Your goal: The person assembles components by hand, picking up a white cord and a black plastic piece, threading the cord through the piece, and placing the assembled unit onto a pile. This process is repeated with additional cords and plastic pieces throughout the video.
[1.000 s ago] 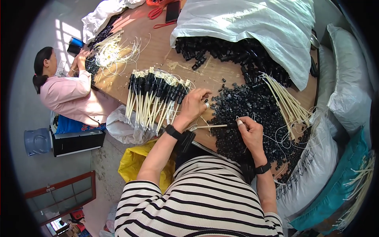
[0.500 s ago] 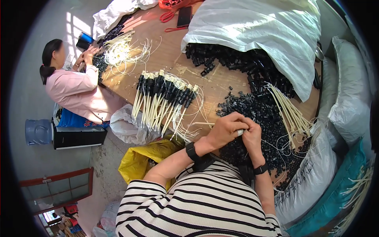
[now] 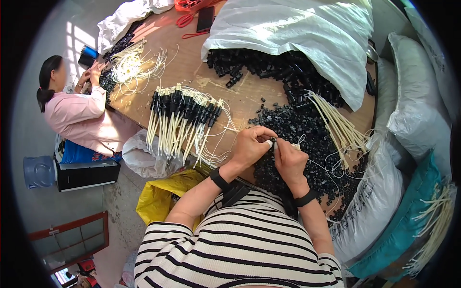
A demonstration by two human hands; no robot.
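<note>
My left hand (image 3: 251,147) and my right hand (image 3: 291,162) meet over a heap of small black plastic pieces (image 3: 270,168). Their fingertips pinch a tiny black part (image 3: 273,140) between them; its exact shape is too small to make out. Something white is at my left thumb tip. A thin white cord (image 3: 301,139) shows beside my right knuckles and seems to come from that hand, though its end is hidden. To the left lies a row of cream cords with black sleeves (image 3: 185,113). A bundle of bare cream cords (image 3: 336,127) rests on the heap's right side.
A white sack (image 3: 288,29) spills larger black tubular parts (image 3: 269,72) at the back. Across the table's left side, a person in pink (image 3: 79,113) works beside loose cream cords (image 3: 127,65). Full sacks (image 3: 370,206) line the right edge; a yellow bag (image 3: 161,194) hangs at the near left.
My hands have drawn slightly apart and turned, exposing the tiny black part at the fingertips. The cream stick that jutted left from my left hand no longer shows. The whole view has shifted.
</note>
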